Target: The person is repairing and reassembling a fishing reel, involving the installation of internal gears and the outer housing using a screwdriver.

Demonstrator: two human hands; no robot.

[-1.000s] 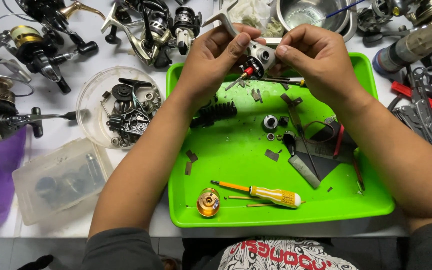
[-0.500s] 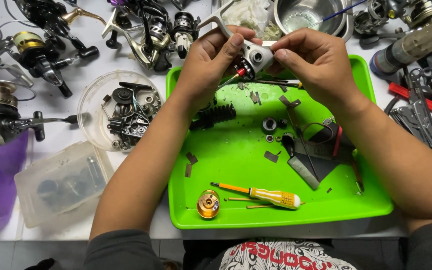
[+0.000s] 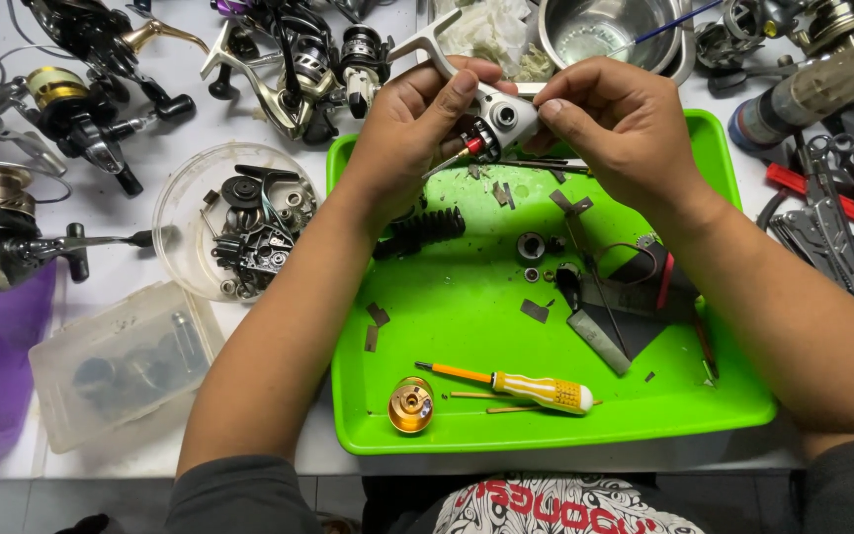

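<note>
Both hands are raised over the far edge of a bright green tray (image 3: pixel 447 415). My left hand (image 3: pixel 417 124) grips a silver fishing reel body (image 3: pixel 499 112) with its long foot pointing up left. A small red-handled tool (image 3: pixel 467 148) pokes out under that hand. My right hand (image 3: pixel 625 124) pinches the reel body from the right side. On the tray lie a yellow-handled screwdriver (image 3: pixel 536 388), a gold spool (image 3: pixel 411 404), a black coiled grip (image 3: pixel 427 229), small washers and a dark pouch (image 3: pixel 635 297).
A round clear dish (image 3: pixel 190 208) of reel parts and a clear plastic box (image 3: pixel 116 361) sit left of the tray. Several fishing reels (image 3: pixel 289 59) crowd the far left. A steel bowl (image 3: pixel 605 30) stands behind. Pliers and tools (image 3: pixel 832 218) lie at the right.
Both hands have lifted slightly and turned the reel body between them; the red-handled tool has shifted with the left hand. Items on the tray have stayed put.
</note>
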